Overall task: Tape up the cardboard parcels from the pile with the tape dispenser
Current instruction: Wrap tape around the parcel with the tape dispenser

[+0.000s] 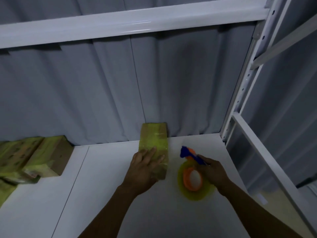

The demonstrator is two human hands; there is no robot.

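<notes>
A long cardboard parcel (153, 139) covered in yellow-green tape lies on the white shelf surface (103, 194), its far end against the grey curtain. My left hand (145, 170) rests flat on the parcel's near half, fingers straight. To its right, my right hand (213, 172) grips the blue and orange tape dispenser (187, 152), whose yellow tape roll (193, 181) with an orange core sits low over the shelf. The dispenser is beside the parcel and apart from it.
A pile of taped cardboard parcels (32, 157) lies at the left edge of the shelf. A grey curtain (120, 86) closes the back. A white shelf beam (130, 23) runs overhead and a perforated white upright (243, 93) stands at the right.
</notes>
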